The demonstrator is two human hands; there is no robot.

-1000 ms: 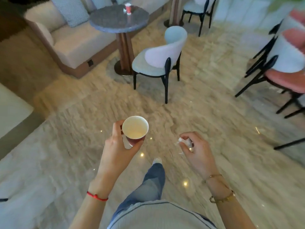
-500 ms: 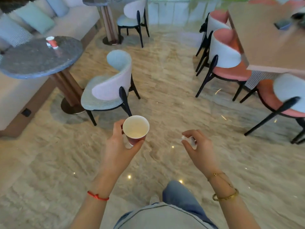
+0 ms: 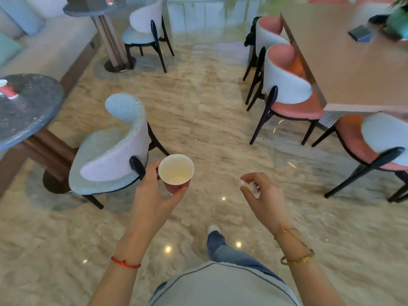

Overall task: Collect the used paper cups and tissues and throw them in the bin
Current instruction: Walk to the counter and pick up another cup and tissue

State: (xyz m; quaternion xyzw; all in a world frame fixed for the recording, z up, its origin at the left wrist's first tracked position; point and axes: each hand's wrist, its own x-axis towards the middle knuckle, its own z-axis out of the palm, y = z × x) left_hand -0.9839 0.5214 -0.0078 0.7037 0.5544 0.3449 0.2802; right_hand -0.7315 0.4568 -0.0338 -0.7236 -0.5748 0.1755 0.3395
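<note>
My left hand is shut on a red paper cup with a white inside, held upright and empty at waist height. A small crumpled white tissue is pinched in the fingers of my right hand, mostly hidden by them. A second red paper cup lies on its side on the round grey table at the far left. At the top, another red cup stands on the farther round table. No bin is in view.
A light grey chair stands just left of the cup in my hand. Pink chairs line a long wooden table on the right. A beige sofa runs along the left wall. Marble floor stretches ahead between the furniture.
The view has swung right and forward over the floor: the round table and grey chair slid left, and the pink chairs and wooden table came closer. Both hands keep their hold.
</note>
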